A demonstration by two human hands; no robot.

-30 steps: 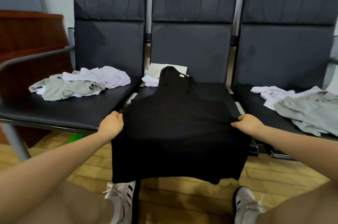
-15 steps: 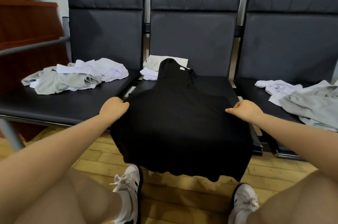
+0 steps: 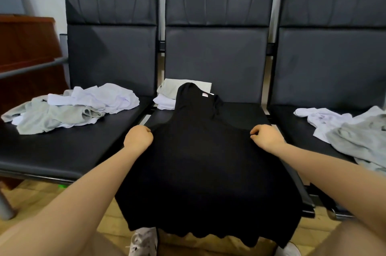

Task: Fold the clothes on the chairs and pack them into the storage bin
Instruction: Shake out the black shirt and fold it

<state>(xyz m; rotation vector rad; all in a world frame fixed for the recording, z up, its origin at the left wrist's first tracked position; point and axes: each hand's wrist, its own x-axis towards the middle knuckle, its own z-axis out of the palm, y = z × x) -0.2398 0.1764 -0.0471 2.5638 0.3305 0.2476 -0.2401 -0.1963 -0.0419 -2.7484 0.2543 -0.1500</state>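
Two hands, left hand [image 3: 139,138] and right hand [image 3: 266,135], pinch the black shirt [image 3: 206,161] between them (opposite edges).

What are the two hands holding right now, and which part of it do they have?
Both grip the black shirt spread on the middle seat: the left hand pinches its left side edge, the right hand its right side edge.

Matt black cloth shirt [image 3: 200,151]; smooth leather-like chairs [image 3: 215,55] with faint sheen; wood floor [image 3: 110,224]
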